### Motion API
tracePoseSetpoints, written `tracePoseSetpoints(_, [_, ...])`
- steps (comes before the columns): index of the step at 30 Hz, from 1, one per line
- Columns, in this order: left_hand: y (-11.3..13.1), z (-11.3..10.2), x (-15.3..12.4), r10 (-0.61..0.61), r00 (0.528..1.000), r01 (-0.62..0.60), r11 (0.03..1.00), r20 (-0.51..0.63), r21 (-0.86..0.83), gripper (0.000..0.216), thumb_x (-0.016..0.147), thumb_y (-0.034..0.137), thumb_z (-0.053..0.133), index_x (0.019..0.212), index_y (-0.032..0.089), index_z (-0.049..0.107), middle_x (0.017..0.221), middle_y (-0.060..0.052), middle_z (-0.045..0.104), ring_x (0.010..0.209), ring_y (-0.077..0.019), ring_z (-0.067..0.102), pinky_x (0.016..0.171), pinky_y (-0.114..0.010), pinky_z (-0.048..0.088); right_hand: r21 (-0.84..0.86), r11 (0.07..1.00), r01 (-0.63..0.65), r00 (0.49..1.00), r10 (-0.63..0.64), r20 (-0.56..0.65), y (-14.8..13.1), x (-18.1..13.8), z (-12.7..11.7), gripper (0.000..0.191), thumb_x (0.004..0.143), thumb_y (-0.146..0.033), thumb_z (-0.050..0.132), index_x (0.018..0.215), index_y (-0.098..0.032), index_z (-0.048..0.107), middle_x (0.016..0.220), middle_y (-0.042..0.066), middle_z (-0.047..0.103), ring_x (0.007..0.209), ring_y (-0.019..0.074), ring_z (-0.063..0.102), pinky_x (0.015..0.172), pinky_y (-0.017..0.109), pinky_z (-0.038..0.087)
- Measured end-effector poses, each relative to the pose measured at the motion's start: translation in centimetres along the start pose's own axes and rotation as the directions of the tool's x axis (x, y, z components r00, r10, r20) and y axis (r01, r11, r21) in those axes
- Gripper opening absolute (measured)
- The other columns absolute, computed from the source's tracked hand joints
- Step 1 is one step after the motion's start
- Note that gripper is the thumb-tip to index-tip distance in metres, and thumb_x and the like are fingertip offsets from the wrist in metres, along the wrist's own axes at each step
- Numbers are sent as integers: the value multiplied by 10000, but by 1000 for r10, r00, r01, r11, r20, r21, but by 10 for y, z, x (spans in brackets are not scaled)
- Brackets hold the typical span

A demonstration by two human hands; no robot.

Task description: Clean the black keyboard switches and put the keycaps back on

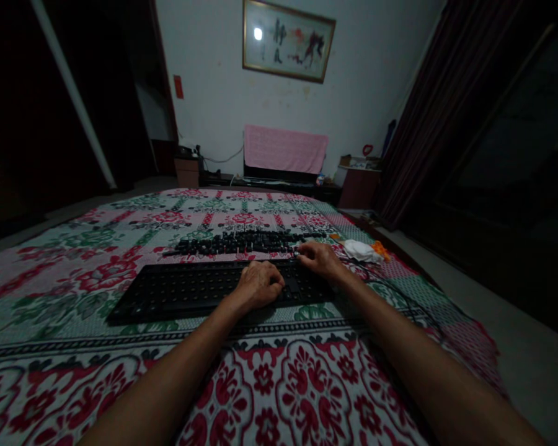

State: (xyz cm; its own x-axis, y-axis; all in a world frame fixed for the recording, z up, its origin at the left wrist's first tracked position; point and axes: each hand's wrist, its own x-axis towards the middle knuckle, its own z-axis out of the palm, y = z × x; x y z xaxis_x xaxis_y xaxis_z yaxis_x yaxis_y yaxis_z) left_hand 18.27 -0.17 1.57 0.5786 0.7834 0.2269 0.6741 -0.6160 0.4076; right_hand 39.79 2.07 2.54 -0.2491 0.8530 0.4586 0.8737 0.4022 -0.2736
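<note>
A black keyboard lies on the patterned bedspread, with many of its key positions bare of caps. My left hand rests on the keyboard right of its middle, fingers curled down against it; their tips are hidden. Over the keyboard's far right edge is my right hand, its thumb and fingers pinched together. Whatever that pinch may hold is too small and dark to make out. Just beyond the keyboard, loose black keycaps spread in a long heap, near the right fingertips.
A white and orange crumpled cloth or bag lies right of the keycaps. A black cable trails along the right side of the bedspread. Beyond the bed, a pink cloth hangs over a screen on a low cabinet.
</note>
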Motion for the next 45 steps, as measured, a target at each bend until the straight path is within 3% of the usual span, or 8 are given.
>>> tracePoseSetpoints(5, [-1, 0, 1, 14, 1000, -14, 1000, 7, 5, 204, 718, 294, 500, 789, 253, 687, 968, -12, 632, 958, -199, 525, 878, -335, 388, 50, 997, 63, 996, -66, 56, -14, -20, -8, 196, 735, -226, 546, 890, -144, 633, 728, 30, 611, 642, 113, 526, 602, 217, 377])
tracePoseSetpoints(22, [-3, 1, 2, 24, 1000, -24, 1000, 3, 6, 204, 710, 286, 509, 793, 253, 692, 965, -6, 635, 911, -181, 545, 821, -287, 427, 377, 926, -29, 960, -80, 269, -28, -46, -16, 214, 719, -270, 552, 872, -136, 619, 597, -21, 538, 519, 71, 453, 483, 174, 334])
tracePoseSetpoints(35, [-6, 2, 3, 38, 999, -38, 999, 9, -5, 199, 694, 260, 524, 796, 251, 694, 960, 0, 635, 927, -171, 539, 851, -274, 422, 351, 930, -104, 904, -59, 424, -33, -49, -20, 213, 688, -261, 555, 843, -140, 635, 625, -20, 558, 539, 70, 455, 478, 167, 321])
tracePoseSetpoints(45, [-2, 0, 2, 18, 1000, -18, 1000, 2, 6, 203, 703, 276, 511, 787, 251, 693, 970, -5, 637, 937, -180, 540, 860, -297, 416, 325, 937, -131, 897, -27, 441, -40, -49, -22, 213, 669, -264, 583, 837, -146, 638, 613, -21, 572, 534, 77, 480, 480, 174, 323])
